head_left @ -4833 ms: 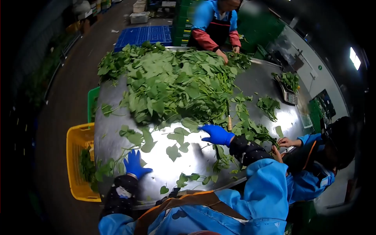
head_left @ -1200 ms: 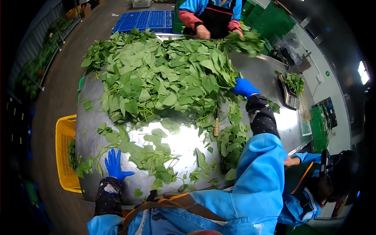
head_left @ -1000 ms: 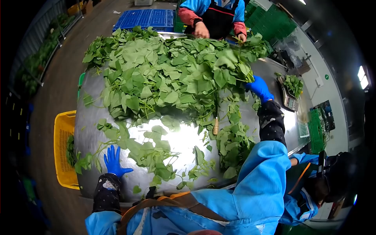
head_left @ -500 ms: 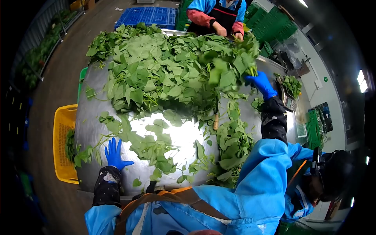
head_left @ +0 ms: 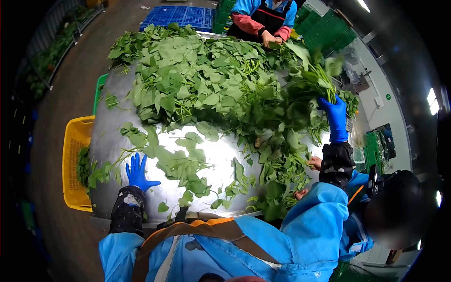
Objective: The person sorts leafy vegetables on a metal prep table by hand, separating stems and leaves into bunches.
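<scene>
My right hand, in a blue glove, is closed round the stems of a bunch of leafy greens, raised over the right side of the metal table. Some of its leaves are blurred by motion. My left hand, also gloved in blue, lies on the table at the left with fingers spread, holding nothing. Close by are loose leafy stems. A big heap of the same greens covers the table's far half. A knife handle shows partly among the leaves.
Across the table a person handles greens; at the right another person's hands touch a leafy row. A yellow crate stands off the left edge. Blue crates and green crates are behind.
My right hand has moved right with the bunch, lifting it off the heap. The hands of the person at the right have come into view. My left hand stays in place.
</scene>
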A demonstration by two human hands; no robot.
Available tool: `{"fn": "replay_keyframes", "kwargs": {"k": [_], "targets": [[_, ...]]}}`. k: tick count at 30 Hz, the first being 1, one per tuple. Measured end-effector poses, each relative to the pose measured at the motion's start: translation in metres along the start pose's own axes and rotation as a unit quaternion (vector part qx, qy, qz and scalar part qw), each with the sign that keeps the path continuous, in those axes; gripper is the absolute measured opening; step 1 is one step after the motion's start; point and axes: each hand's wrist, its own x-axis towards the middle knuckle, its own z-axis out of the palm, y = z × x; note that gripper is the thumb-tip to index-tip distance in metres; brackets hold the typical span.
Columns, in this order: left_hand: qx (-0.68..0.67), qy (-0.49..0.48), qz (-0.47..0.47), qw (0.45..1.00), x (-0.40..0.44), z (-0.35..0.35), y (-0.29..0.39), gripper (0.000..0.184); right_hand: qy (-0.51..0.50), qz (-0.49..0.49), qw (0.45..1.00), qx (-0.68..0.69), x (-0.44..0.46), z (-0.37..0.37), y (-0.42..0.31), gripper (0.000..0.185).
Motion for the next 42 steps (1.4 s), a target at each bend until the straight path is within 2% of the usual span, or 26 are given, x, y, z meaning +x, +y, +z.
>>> {"fn": "replay_keyframes", "kwargs": {"k": [5,7,8,9,10,11,12,13,14,15,17,18,21,23,25,26,29,30,31,33,34,37,38,39,41,42], "targets": [[-0.009,-0.028,-0.017,0.999,-0.002,-0.015,0.011,0.114,-0.011,-0.05,0.998,0.048,-0.047,0.039,-0.045,0.027],[-0.069,0.049,-0.04,0.996,0.014,0.029,-0.004,0.095,0.012,-0.073,0.993,0.093,-0.067,0.051,-0.069,0.027],[-0.187,0.076,-0.049,0.978,0.013,0.02,0.014,0.066,0.017,-0.093,0.986,0.14,-0.079,0.058,-0.082,0.028],[-0.41,0.08,0.012,0.909,-0.003,-0.015,0.055,0.043,0.002,-0.078,0.989,0.129,-0.092,0.061,-0.096,0.028],[-0.574,-0.061,0.023,0.816,-0.023,-0.059,0.093,0.036,0.018,-0.093,0.983,0.157,-0.106,0.072,-0.106,0.028],[-0.665,-0.169,0.11,0.719,-0.034,-0.079,0.116,0.036,0.028,-0.106,0.977,0.185,-0.12,0.087,-0.111,0.028],[-0.677,-0.29,0.123,0.665,-0.045,-0.105,0.141,0.04,0.025,-0.109,0.975,0.19,-0.134,0.102,-0.107,0.028],[-0.714,-0.32,0.191,0.592,-0.051,-0.092,0.146,0.067,0.022,-0.115,0.973,0.197,-0.149,0.119,-0.103,0.028],[-0.752,-0.312,0.205,0.543,-0.052,-0.079,0.149,0.076,0.003,-0.098,0.977,0.191,-0.164,0.137,-0.099,0.028],[-0.742,-0.305,0.183,0.569,-0.051,-0.077,0.151,0.082,-0.014,-0.062,0.979,0.192,-0.18,0.157,-0.084,0.029],[-0.84,-0.324,0.071,0.43,-0.051,-0.06,0.145,0.09,-0.148,-0.006,0.989,0.004,-0.217,0.187,-0.018,0.03],[-0.865,-0.319,-0.018,0.386,-0.052,-0.033,0.137,0.092,-0.202,0.128,0.971,-0.027,-0.243,0.207,0.001,0.026],[-0.82,-0.329,-0.178,0.434,-0.071,-0.026,0.136,0.081,-0.304,0.344,0.871,0.174,-0.302,0.233,0.047,0.029],[-0.819,-0.324,-0.223,0.417,-0.072,-0.009,0.13,0.074,-0.249,0.33,0.888,0.201,-0.329,0.241,0.044,0.029],[-0.796,-0.273,-0.295,0.453,-0.07,0.001,0.124,0.068,-0.263,0.346,0.874,0.22,-0.341,0.24,0.038,0.029],[-0.813,-0.3,-0.209,0.453,-0.069,0.001,0.118,0.063,-0.271,0.346,0.869,0.227,-0.344,0.239,0.042,0.029],[-0.805,-0.239,-0.306,0.448,-0.063,0.028,0.105,0.062,-0.29,0.403,0.845,0.198,-0.345,0.223,0.045,0.026],[-0.81,-0.264,-0.291,0.436,-0.063,0.035,0.096,0.061,-0.255,0.422,0.839,0.231,-0.344,0.216,0.053,0.025],[-0.822,-0.197,-0.332,0.418,-0.071,0.028,0.102,0.058,-0.218,0.439,0.831,0.263,-0.341,0.208,0.06,0.023],[-0.831,-0.203,-0.263,0.446,-0.078,0.06,0.079,0.054,-0.151,0.458,0.783,0.393,-0.331,0.193,0.068,0.019],[-0.803,-0.226,-0.318,0.45,-0.082,0.046,0.078,0.055,-0.123,0.474,0.748,0.447,-0.324,0.188,0.064,0.018],[-0.783,-0.35,-0.265,0.441,-0.089,0.029,0.084,0.07,-0.153,0.452,0.725,0.496,-0.316,0.185,0.061,0.016],[-0.764,-0.376,-0.239,0.466,-0.087,0.021,0.094,0.078,-0.159,0.454,0.714,0.508,-0.316,0.187,0.06,0.015],[-0.784,-0.362,-0.242,0.442,-0.084,0.0,0.109,0.075,-0.167,0.457,0.703,0.518,-0.317,0.19,0.058,0.015],[-0.803,-0.264,-0.287,0.45,-0.066,-0.026,0.133,0.065,-0.188,0.454,0.719,0.492,-0.321,0.195,0.049,0.015],[-0.831,-0.25,-0.22,0.445,-0.052,-0.021,0.128,0.051,-0.183,0.453,0.726,0.484,-0.323,0.192,0.05,0.015]]}}
